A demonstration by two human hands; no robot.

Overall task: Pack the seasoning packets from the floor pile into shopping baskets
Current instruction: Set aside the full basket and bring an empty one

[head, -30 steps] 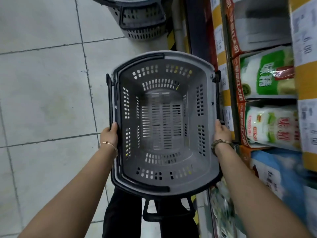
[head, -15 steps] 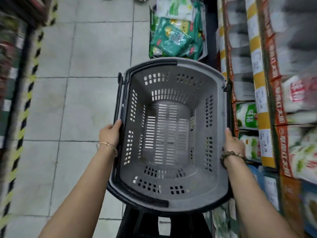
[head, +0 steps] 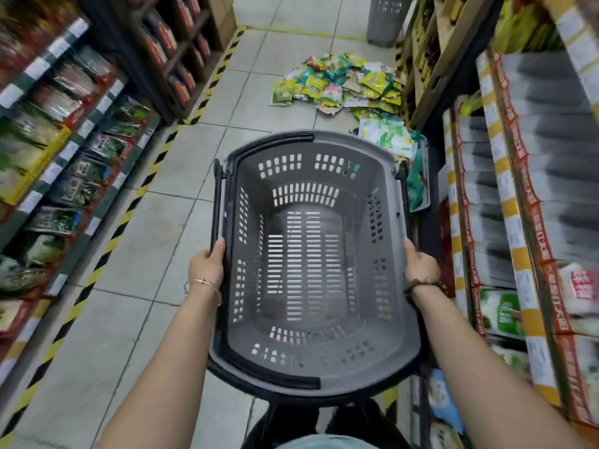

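I hold an empty grey shopping basket [head: 402, 325] in front of me, above the floor. My left hand [head: 207, 265] grips its left rim and my right hand [head: 419, 264] grips its right rim. A pile of yellow and green seasoning packets [head: 340, 82] lies on the tiled floor further down the aisle. Just past the held basket, a second basket [head: 421, 189] full of packets sits on the floor by the right shelves.
Shelves of packaged goods line both sides of the aisle, with a stocked left shelf [head: 64, 150] and a right shelf [head: 518, 189]. Yellow-black hazard tape [head: 129, 209] marks the floor edge at the left. A tall grey stack of baskets [head: 387, 19] stands at the far end.
My view has lifted from straight down to along the aisle, bringing the floor pile into sight. The basket stays in both hands and has moved forward past the full basket.
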